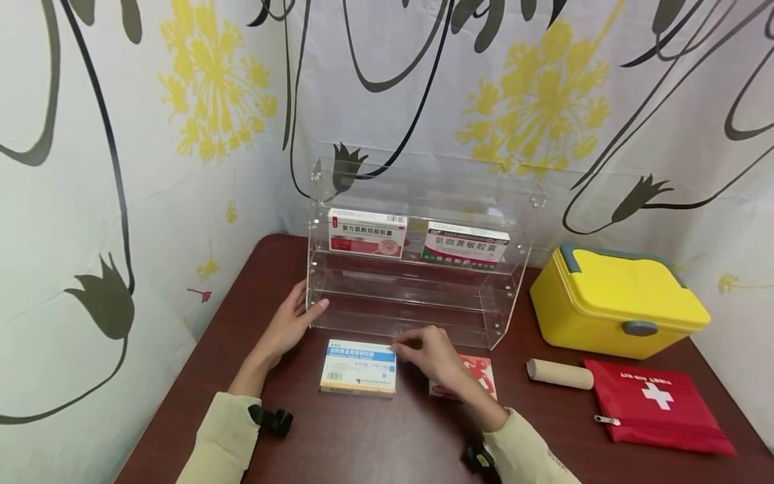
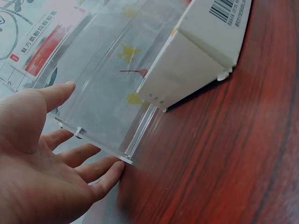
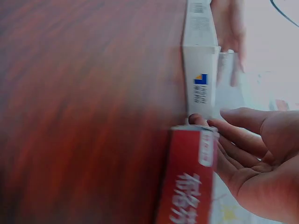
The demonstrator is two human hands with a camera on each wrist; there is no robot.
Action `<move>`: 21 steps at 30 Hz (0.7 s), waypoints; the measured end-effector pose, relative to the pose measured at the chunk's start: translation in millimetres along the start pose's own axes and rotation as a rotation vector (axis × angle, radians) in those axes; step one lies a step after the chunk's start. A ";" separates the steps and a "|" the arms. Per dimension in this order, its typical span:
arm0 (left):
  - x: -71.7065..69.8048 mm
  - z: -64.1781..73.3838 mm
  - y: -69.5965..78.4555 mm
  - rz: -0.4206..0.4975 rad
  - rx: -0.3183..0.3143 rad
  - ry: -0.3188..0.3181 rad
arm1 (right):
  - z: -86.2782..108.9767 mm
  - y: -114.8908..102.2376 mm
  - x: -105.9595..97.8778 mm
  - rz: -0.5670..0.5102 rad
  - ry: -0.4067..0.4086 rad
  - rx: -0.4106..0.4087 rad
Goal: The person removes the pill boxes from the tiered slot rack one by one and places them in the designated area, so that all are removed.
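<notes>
My left hand (image 1: 293, 323) is at the left side panel of a clear acrylic display rack (image 1: 405, 323), thumb in front, relaxed fingers along the panel's outer side. A white-and-blue medicine box (image 1: 358, 368) lies flat before the rack. At that box's right end is my right hand (image 1: 437, 355), its thumb and index fingertips close to the far corner. In the right wrist view, the fingers (image 3: 238, 137) are spread loosely beside the box's end. A red medicine box (image 1: 480, 373) lies partly hidden under the right hand and forearm.
On the rack's upper tier stand a white-and-red medicine box (image 1: 367, 235) and a white-and-green one (image 1: 464, 247). To the right are a yellow storage box (image 1: 617, 302) with a grey handle, a cardboard tube (image 1: 559, 374) and a red first-aid pouch (image 1: 662, 410). Patterned fabric hangs behind.
</notes>
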State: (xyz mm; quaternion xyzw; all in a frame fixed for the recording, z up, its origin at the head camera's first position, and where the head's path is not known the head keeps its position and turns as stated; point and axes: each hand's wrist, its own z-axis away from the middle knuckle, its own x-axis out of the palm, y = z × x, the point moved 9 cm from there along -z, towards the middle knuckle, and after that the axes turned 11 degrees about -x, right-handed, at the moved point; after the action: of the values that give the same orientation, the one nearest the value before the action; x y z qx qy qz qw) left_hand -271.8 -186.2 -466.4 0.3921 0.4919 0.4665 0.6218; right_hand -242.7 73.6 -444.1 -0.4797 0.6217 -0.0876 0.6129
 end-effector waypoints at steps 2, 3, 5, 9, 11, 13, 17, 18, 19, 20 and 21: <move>1.6 1.2 -1.2 -0.001 -0.002 -0.005 | 3.8 -4.4 -9.1 0.023 0.014 -0.021; 1.7 -1.1 -5.4 -0.002 0.003 -0.003 | 5.6 -7.8 -16.2 0.033 0.024 -0.034; 1.4 0.1 -5.0 0.000 0.003 -0.003 | 6.5 -17.9 -36.3 0.055 0.057 -0.088; -1.4 1.1 -2.4 0.007 0.012 0.000 | 2.5 -46.5 -98.9 0.138 0.178 -0.252; -2.7 0.6 -1.6 0.009 0.014 0.005 | -1.5 -62.8 -136.1 0.230 0.259 -0.342; -2.9 -0.4 -1.2 0.010 0.015 0.005 | -6.0 -75.9 -171.2 0.339 0.329 -0.398; -2.0 -1.8 -2.1 0.013 0.005 0.007 | -19.5 -82.5 -218.1 0.534 0.333 -0.388; -1.5 -2.2 -2.5 0.012 0.004 0.007 | -23.1 -80.2 -224.2 0.563 0.303 -0.370; -1.0 -2.5 -2.9 0.012 0.002 0.006 | -26.6 -76.6 -228.4 0.586 0.267 -0.345; -0.3 -2.6 -3.1 0.011 0.000 0.004 | -29.7 -72.8 -230.8 0.606 0.225 -0.325; 0.4 -2.9 -3.3 0.011 -0.001 0.003 | -32.3 -68.8 -232.0 0.613 0.185 -0.308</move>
State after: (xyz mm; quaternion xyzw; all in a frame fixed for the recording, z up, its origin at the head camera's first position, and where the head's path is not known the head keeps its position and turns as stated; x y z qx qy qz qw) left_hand -274.0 -186.5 -470.3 0.3939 0.4904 0.4706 0.6188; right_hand -285.5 185.4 -231.2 -0.3480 0.7954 0.1522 0.4723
